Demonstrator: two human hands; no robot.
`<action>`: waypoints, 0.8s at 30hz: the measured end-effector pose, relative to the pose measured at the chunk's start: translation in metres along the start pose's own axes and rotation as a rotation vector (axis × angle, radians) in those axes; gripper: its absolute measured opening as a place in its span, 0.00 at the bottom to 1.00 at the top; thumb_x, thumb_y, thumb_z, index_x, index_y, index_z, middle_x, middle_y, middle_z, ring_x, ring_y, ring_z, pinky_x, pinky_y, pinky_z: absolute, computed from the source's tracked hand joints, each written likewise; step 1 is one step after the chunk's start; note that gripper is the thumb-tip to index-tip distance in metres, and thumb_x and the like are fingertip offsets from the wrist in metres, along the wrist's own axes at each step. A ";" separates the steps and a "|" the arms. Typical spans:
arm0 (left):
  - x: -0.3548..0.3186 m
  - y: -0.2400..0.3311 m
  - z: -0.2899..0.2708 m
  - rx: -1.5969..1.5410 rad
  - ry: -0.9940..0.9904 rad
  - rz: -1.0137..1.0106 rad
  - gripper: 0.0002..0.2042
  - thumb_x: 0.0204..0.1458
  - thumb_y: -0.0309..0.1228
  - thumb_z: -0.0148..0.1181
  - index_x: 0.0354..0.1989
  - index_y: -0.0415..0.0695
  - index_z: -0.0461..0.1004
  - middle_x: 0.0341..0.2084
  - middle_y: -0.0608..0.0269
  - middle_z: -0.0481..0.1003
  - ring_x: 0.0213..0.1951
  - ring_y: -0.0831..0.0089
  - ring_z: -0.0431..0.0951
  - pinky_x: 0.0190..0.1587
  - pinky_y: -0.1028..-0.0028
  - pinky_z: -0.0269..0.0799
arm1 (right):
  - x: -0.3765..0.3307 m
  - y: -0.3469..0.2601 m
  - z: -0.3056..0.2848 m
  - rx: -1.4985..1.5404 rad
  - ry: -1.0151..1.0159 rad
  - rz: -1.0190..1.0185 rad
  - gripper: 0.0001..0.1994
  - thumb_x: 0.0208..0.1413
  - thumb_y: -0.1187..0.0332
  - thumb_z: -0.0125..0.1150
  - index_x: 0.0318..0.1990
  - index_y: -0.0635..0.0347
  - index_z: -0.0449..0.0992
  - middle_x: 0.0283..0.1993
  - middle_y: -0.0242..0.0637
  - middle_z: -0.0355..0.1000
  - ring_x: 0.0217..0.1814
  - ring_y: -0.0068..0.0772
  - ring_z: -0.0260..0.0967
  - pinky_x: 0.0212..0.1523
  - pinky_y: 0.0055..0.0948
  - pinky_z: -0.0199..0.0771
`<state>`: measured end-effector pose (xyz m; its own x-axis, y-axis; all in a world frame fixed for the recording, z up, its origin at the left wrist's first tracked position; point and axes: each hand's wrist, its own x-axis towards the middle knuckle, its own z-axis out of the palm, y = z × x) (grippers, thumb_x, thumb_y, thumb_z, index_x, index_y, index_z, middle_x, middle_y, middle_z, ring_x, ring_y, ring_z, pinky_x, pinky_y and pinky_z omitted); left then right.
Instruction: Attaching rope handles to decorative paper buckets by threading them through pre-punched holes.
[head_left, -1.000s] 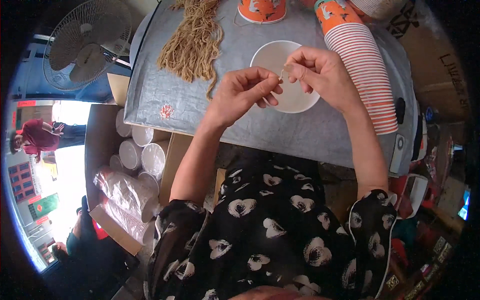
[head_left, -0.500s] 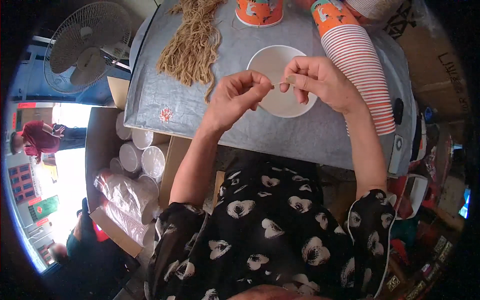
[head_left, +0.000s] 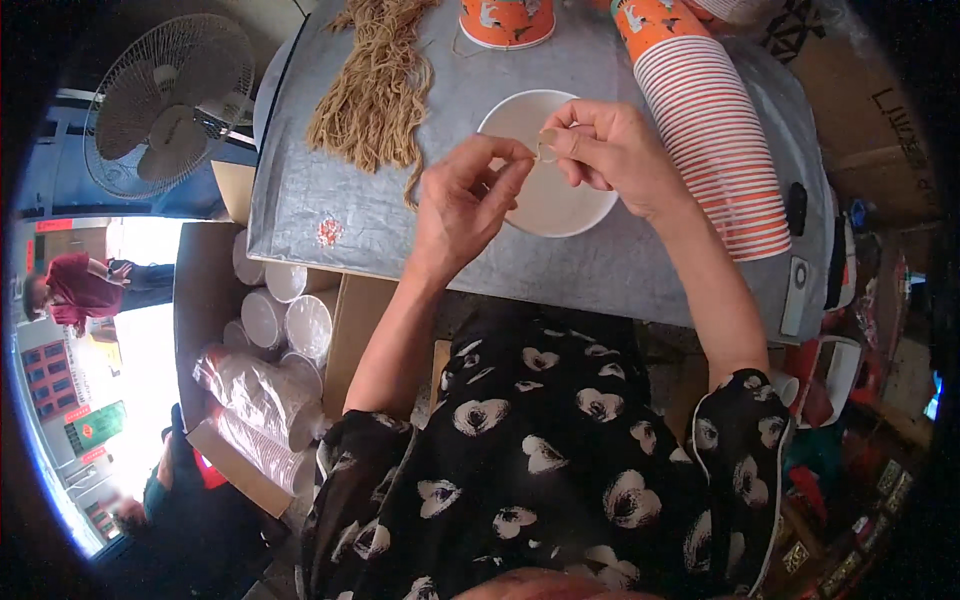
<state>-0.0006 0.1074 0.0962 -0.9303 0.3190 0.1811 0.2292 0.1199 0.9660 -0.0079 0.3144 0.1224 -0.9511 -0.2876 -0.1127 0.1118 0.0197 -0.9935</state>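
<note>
Over a round white paper tub (head_left: 562, 208), my two hands meet with their fingertips pinched. My left hand (head_left: 458, 205) grips one part of a thin pale string (head_left: 541, 152) between thumb and forefinger. My right hand (head_left: 618, 155) pinches the same string, which shows a small bend between the fingertips. The tub's far rim and pale inside are visible, and my hands cover part of it. Beyond my left hand lies a bundle of tan cords (head_left: 372, 95). Right of my right hand leans a long nested stack of orange-and-white paper tubs (head_left: 705, 130).
An orange printed tub (head_left: 507, 22) stands at the table's (head_left: 600, 275) far side. A dark oblong object (head_left: 796, 208) and a pale flat device (head_left: 795, 295) lie at right. On the left are a fan (head_left: 170, 105) and a carton (head_left: 232, 462) holding wrapped white tubs. Other people appear at left.
My fingertips have come closer together, and the string between them, straight before, is now bent. The view has shifted slightly.
</note>
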 end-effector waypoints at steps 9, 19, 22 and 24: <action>-0.004 -0.004 0.006 0.119 0.126 0.219 0.07 0.52 0.21 0.67 0.38 0.40 0.79 0.31 0.63 0.79 0.22 0.81 0.77 0.23 0.79 0.72 | -0.001 0.004 0.007 0.125 -0.015 0.105 0.09 0.60 0.66 0.61 0.38 0.64 0.75 0.21 0.29 0.69 0.17 0.12 0.58 0.15 0.15 0.49; -0.006 -0.006 0.005 0.295 0.192 0.431 0.08 0.49 0.19 0.68 0.37 0.42 0.79 0.32 0.63 0.80 0.26 0.76 0.79 0.24 0.78 0.74 | -0.003 0.005 0.012 0.155 -0.060 0.153 0.10 0.63 0.64 0.60 0.37 0.62 0.73 0.20 0.26 0.67 0.17 0.10 0.56 0.14 0.13 0.46; -0.008 -0.005 0.000 0.285 0.178 0.425 0.08 0.50 0.19 0.67 0.38 0.42 0.79 0.33 0.63 0.80 0.28 0.76 0.80 0.25 0.78 0.74 | -0.001 0.008 0.013 0.117 -0.060 0.141 0.09 0.63 0.65 0.58 0.40 0.63 0.74 0.22 0.26 0.68 0.17 0.11 0.56 0.15 0.13 0.48; -0.009 -0.006 0.000 0.262 0.169 0.373 0.07 0.51 0.20 0.67 0.38 0.41 0.78 0.34 0.63 0.80 0.28 0.77 0.80 0.26 0.78 0.75 | -0.002 0.006 0.014 0.026 -0.017 0.091 0.09 0.64 0.66 0.58 0.42 0.63 0.74 0.24 0.27 0.69 0.19 0.11 0.58 0.18 0.13 0.51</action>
<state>0.0064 0.1037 0.0887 -0.7993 0.2304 0.5549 0.6003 0.2662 0.7542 -0.0012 0.3019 0.1173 -0.9316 -0.3023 -0.2016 0.2047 0.0219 -0.9786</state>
